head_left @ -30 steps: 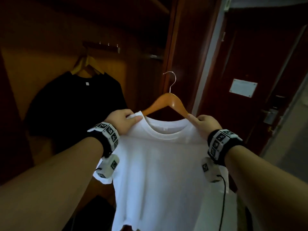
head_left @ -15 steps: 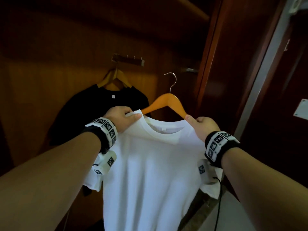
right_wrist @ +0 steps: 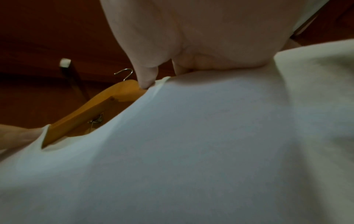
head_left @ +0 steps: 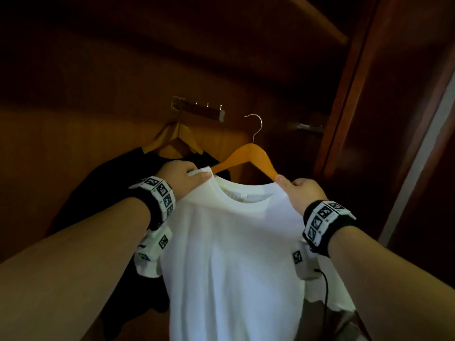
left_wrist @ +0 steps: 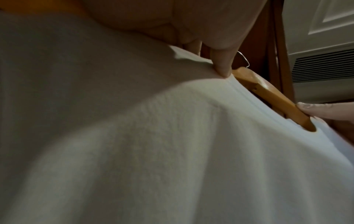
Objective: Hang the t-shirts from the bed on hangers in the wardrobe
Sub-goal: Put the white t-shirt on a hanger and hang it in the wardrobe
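Note:
A white t-shirt [head_left: 231,254] hangs on an orange wooden hanger [head_left: 248,156] with a metal hook [head_left: 256,126], held up in front of the open wardrobe. My left hand [head_left: 183,174] grips the shirt's left shoulder over the hanger arm, thumb on the collar edge. My right hand [head_left: 299,190] grips the right shoulder the same way. The left wrist view shows the shirt [left_wrist: 153,144] and hanger [left_wrist: 268,97]; the right wrist view shows the shirt [right_wrist: 191,144] and hanger [right_wrist: 91,112]. The hook is free, right of and below the pull-out rail [head_left: 199,110].
A black t-shirt [head_left: 118,193] hangs on a wooden hanger [head_left: 172,141] from the rail, just left of and behind the white one. The wardrobe's wooden back wall [head_left: 86,119] is behind, a shelf [head_left: 317,23] above, and the door frame [head_left: 349,94] to the right.
The view has swung left and closer to the wardrobe. Both hands have carried the white shirt on its hanger toward the rail, and the hook now sits nearer the rail's end.

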`<state>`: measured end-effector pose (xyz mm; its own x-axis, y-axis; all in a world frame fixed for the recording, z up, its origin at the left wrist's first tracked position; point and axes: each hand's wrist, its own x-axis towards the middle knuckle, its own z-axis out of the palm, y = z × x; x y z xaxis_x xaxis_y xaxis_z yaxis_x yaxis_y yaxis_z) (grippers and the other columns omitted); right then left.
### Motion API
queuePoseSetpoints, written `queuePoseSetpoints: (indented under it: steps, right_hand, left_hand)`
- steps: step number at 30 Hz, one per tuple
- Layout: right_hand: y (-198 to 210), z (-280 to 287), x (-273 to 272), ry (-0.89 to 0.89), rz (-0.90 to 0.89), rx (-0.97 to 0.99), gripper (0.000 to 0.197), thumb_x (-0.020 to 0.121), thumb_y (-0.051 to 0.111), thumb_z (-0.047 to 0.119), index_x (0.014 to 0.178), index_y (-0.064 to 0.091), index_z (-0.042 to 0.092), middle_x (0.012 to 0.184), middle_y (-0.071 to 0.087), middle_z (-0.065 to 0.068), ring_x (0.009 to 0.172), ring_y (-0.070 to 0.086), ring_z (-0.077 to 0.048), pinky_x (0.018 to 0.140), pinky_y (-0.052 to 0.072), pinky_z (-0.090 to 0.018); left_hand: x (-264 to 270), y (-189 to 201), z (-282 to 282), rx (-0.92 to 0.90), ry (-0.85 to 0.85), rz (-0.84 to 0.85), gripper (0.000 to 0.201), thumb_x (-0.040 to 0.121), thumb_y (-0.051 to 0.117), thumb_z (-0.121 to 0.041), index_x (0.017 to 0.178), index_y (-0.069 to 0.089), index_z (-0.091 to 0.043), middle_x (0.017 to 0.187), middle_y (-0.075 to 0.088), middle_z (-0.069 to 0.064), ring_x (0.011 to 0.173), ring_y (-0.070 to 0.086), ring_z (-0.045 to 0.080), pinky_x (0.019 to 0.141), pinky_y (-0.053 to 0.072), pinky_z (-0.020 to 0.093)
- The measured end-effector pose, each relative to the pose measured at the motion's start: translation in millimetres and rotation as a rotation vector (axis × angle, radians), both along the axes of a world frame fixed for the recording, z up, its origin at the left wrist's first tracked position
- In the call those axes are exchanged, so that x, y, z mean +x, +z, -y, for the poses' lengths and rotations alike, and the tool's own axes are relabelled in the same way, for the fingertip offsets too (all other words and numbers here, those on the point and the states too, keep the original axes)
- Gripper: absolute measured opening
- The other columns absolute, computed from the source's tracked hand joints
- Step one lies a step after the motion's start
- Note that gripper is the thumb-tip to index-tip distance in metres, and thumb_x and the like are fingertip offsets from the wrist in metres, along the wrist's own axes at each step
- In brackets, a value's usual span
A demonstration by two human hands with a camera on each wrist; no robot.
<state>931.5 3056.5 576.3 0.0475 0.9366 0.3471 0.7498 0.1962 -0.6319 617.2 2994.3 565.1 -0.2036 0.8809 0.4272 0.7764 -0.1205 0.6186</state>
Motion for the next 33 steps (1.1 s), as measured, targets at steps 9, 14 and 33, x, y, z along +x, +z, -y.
queuePoseSetpoints:
  steps: [9,14,33]
  right_hand:
    - [6.6,-87.1,-60.5,0.234,-0.025,-0.016,0.067,0.091,0.051,0.073,0.08,0.062,0.008,0.067,0.057,-0.008,0.068,0.062,-0.031,0.076,0.052,-0.044]
    - [18.9,-133.9,-93.2,0.358,-0.01,-0.054,0.074,0.086,0.046,0.081,0.103,0.067,0.012,0.091,0.065,-0.006,0.096,0.067,-0.035,0.088,0.052,-0.047]
    - [33.7,-183.3,-159.6,0.65,-0.009,-0.093,0.058,0.09,0.045,0.076,0.089,0.064,0.021,0.079,0.068,-0.008,0.079,0.065,-0.029,0.093,0.053,-0.054]
  left_hand:
    - [-40.5,14.9,-26.6,-0.027,0.203,-0.011,0.041,0.093,0.064,-0.058,0.087,0.071,-0.018,0.084,0.07,0.002,0.081,0.064,0.018,0.074,0.048,0.033]
    - [-51.6,30.7,-36.8,-0.023,0.331,-0.024,0.044,0.093,0.062,-0.062,0.082,0.07,-0.02,0.078,0.068,0.006,0.075,0.063,0.023,0.063,0.043,0.031]
    - [-59.4,27.2,-20.9,-0.051,0.683,-0.037,0.036,0.096,0.06,-0.058,0.086,0.07,-0.024,0.077,0.068,0.003,0.074,0.063,0.022,0.062,0.045,0.031]
